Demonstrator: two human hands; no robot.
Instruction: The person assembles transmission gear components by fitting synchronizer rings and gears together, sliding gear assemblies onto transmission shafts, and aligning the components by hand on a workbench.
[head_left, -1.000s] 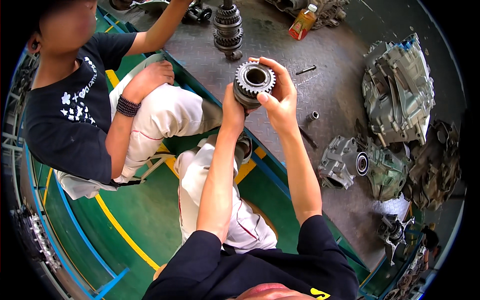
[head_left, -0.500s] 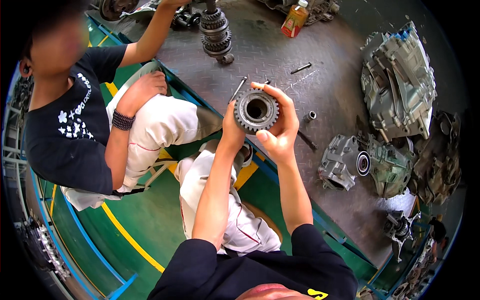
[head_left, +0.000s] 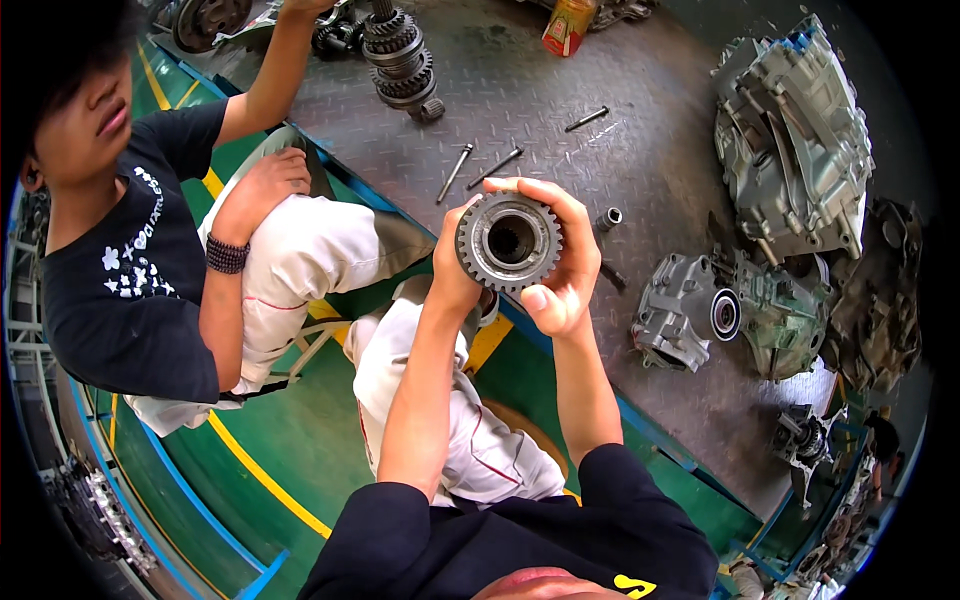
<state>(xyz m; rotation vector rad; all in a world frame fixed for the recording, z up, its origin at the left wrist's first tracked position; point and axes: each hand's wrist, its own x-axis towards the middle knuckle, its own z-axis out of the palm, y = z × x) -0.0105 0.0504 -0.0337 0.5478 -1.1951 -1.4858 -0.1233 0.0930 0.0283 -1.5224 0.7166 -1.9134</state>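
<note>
A toothed metal gear (head_left: 512, 269) with a splined round bore is held up over the near edge of the metal table, its flat face toward me. My left hand (head_left: 453, 268) is closed round its left side, fingers mostly hidden behind it. My right hand (head_left: 574, 255) grips the right side, with fingers curled over the top and the thumb at the lower rim. Past the gear, two bolts (head_left: 455, 173) lie close together on the table, and another bolt (head_left: 587, 119) lies farther off. A small socket (head_left: 610, 219) and a partly hidden dark bar (head_left: 612, 274) rest beside my right hand.
On the table's right are a large gearbox housing (head_left: 790, 150), a smaller silver casing (head_left: 668, 312) and a greenish casing (head_left: 783, 320). A gear shaft (head_left: 402, 65) and a bottle (head_left: 568, 28) are at the back. A co-worker (head_left: 130, 270) sits on the left, one arm reaching over the table.
The gear looks slightly larger and its bore shows more squarely, with both hands still round it. The table and its parts have shifted a little in the picture.
</note>
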